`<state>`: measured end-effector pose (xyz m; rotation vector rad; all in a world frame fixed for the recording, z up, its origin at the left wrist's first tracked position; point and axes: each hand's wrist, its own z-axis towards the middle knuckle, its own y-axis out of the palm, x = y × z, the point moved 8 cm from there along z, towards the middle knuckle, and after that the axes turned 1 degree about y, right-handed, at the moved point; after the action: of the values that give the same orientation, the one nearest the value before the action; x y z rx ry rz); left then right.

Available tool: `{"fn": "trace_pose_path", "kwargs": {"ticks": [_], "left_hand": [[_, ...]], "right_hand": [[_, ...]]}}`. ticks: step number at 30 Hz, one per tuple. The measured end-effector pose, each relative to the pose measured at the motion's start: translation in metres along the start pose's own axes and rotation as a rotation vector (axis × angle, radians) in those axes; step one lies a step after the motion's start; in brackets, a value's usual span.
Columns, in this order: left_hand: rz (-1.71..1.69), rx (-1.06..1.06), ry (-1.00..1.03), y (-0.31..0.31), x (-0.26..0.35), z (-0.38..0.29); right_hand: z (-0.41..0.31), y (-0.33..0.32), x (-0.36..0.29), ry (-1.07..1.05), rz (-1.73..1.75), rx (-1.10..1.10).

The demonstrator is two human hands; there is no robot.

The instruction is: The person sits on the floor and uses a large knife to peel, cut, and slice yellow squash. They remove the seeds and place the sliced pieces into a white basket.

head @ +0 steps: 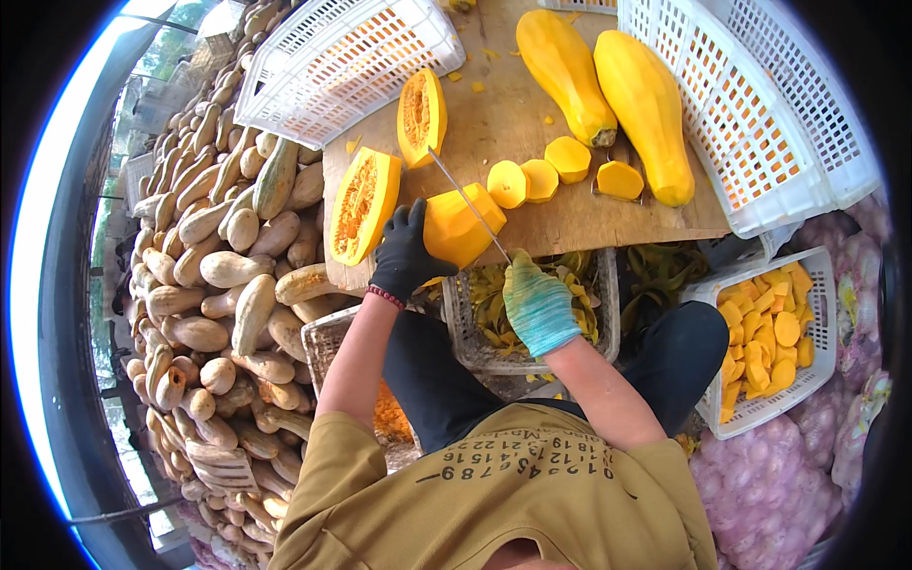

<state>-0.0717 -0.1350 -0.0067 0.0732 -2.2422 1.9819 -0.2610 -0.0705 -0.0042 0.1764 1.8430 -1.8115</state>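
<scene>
My left hand [410, 253], in a black glove, grips a peeled squash piece [456, 231] on the wooden board [470, 128]. In my right hand [538, 299], gloved in teal and green, is a long thin knife [467, 199]; its blade lies across that piece. Two halved squash sections [365, 206] [422, 117] with seeds showing lie at the board's left. Round squash slices [507, 184] stand in a row right of the held piece. Another cut chunk [618, 180] rests on a small metal frame. Two whole peeled squashes [641, 114] [563, 71] lie behind.
White plastic crates stand at the board's back left [356, 64] and right [755, 121]. A crate of peelings [534, 367] sits below the board. Cut squash fills a crate [812, 356] at the right, beside net bags of onions or garlic [762, 491]. Unpeeled squashes [235, 299] are heaped at the left.
</scene>
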Motion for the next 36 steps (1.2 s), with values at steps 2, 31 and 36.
{"fn": "trace_pose_path", "kwargs": {"ticks": [2, 31, 36], "left_hand": [[0.031, -0.029, -0.026, 0.000, 0.003, 0.003], [0.377, 0.013, -0.096, 0.010, 0.072, 0.042], [0.381, -0.048, -0.197, 0.009, 0.058, 0.056]], "right_hand": [[0.006, 0.024, 0.015, 0.172, 0.053, -0.261], [0.030, 0.039, 0.034, 0.092, -0.110, -0.520], [-0.031, -0.064, 0.049, 0.149, -0.015, -0.053]]}}
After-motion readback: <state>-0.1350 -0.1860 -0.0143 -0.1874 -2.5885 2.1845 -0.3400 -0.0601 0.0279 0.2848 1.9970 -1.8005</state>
